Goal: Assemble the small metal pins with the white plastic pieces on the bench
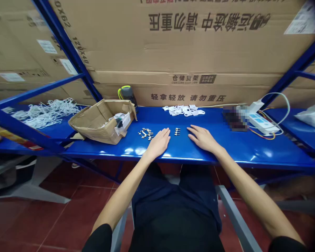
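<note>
Head view: looking forward and down over a blue steel shelf (225, 154), with the person seated at its near edge and both forearms reaching onto it.

Left hand (159, 142): lying flat, palm down, fingers together and spread narrowly, holding nothing; it rests near the shelf's near edge.

Right hand (203, 138): also flat, palm down, fingers slightly apart, empty; it rests on the shelf, well apart from the left hand.

Between the hands: a short row of small metal-and-white fittings (176, 131) stands just beside the left fingertips and near the right fingertips, touching neither.

Left of the left hand: a loose cluster of small fittings (145, 133) lies just beside the fingers, not touching them.

Far middle: a heap of white plastic clips (183, 110) lies on the shelf beyond the hands.

Left: an open cardboard box (102, 120) holds assorted parts, and a bundle of white cable ties (46, 112) lies further left. A dark tumbler (127, 95) stands behind the box.

Right: a white power strip (262, 123) with coloured wires sits beside a pixelated object (236, 119).

Behind: flat cardboard cartons (199, 45) lean along the far side.
</note>
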`<state>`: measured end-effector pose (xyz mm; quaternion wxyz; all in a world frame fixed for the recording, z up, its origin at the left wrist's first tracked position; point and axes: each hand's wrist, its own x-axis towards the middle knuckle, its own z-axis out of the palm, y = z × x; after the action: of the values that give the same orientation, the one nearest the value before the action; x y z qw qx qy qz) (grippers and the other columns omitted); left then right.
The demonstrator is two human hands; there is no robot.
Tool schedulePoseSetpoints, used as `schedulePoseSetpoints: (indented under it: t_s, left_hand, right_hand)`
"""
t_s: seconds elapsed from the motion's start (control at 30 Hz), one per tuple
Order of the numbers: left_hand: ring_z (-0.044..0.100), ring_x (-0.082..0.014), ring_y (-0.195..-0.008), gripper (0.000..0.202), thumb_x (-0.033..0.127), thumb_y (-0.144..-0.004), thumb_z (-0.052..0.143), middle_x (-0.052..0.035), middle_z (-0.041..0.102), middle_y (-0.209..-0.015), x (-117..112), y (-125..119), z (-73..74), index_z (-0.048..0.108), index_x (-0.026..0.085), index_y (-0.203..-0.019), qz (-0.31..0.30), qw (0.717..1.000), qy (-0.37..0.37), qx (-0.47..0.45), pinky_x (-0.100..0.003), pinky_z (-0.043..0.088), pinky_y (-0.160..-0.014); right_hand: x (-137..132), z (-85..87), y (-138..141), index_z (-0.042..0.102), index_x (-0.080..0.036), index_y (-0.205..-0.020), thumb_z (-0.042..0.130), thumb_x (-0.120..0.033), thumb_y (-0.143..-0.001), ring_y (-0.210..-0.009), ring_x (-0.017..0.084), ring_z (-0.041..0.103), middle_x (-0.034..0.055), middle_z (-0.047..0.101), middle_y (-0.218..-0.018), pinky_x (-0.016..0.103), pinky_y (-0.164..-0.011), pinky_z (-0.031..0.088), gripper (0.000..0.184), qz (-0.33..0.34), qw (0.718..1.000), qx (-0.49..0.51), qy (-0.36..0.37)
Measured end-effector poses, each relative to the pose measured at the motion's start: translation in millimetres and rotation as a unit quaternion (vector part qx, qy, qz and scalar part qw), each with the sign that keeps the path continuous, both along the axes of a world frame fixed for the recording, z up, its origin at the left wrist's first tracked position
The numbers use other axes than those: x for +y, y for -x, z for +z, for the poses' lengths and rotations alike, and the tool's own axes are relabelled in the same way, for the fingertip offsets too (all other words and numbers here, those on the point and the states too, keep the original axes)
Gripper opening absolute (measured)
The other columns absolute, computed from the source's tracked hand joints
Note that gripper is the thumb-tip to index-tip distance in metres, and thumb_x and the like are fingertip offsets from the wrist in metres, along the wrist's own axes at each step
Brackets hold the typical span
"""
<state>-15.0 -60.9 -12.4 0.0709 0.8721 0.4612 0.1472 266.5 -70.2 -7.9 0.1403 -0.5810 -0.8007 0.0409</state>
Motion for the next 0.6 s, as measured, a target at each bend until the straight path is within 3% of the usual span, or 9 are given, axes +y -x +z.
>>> schedulePoseSetpoints:
  t_s: [0.1, 0.23, 0.4, 0.6]
  left_hand:
    - [0.032, -0.0266, -0.164, 0.059, 0.035, -0.114, 0.028, -0.0135, 0.037, -0.173, -7.5, 1.0, 3.3, 0.043, 0.010, -0.165, 0.003, 1.000, -0.001, 0.025, -0.046, 0.024, -0.137]
    - [0.029, -0.0279, -0.164, 0.061, 0.044, -0.114, 0.031, -0.0099, 0.034, -0.174, -21.2, 7.6, 6.4, 0.041, 0.016, -0.167, 0.004, 0.999, -0.004, 0.032, -0.051, 0.025, -0.137]
    - [0.028, -0.0280, -0.165, 0.060, 0.048, -0.114, 0.036, -0.0063, 0.034, -0.175, -33.0, 14.9, 7.3, 0.043, 0.021, -0.166, -0.006, 1.000, 0.000, 0.023, -0.053, 0.022, -0.137]
    - [0.038, -0.0285, -0.161, 0.053, 0.048, -0.112, 0.042, -0.0053, 0.048, -0.168, -35.3, 12.5, 5.8, 0.057, 0.023, -0.157, 0.024, 0.999, -0.012, -0.033, -0.054, 0.028, -0.135]
  right_hand:
    - [-30.3, -3.7, 11.3, 0.036, -0.030, -0.170, 0.026, -0.059, -0.112, -0.165, 0.031, 0.026, 0.0052, 0.029, -0.178, 0.063, -0.132, 0.018, 0.066, -0.057, 0.997, -0.046, 0.031]
    - [-48.2, -4.9, 26.0, 0.029, -0.033, -0.172, 0.025, -0.069, -0.109, -0.168, 0.031, 0.017, 0.0033, 0.021, -0.180, 0.065, -0.133, 0.014, 0.073, -0.104, 0.991, -0.065, 0.048]
    - [-50.0, 0.1, 29.9, 0.029, -0.032, -0.172, 0.026, -0.069, -0.109, -0.168, 0.032, 0.015, 0.0040, 0.021, -0.180, 0.065, -0.133, 0.013, 0.073, -0.103, 0.992, -0.059, 0.053]
    - [-51.1, 1.7, 29.0, 0.040, -0.030, -0.168, 0.031, -0.065, -0.110, -0.167, 0.034, 0.020, 0.0072, 0.029, -0.178, 0.068, -0.131, 0.015, 0.069, -0.096, 0.994, -0.038, 0.037]
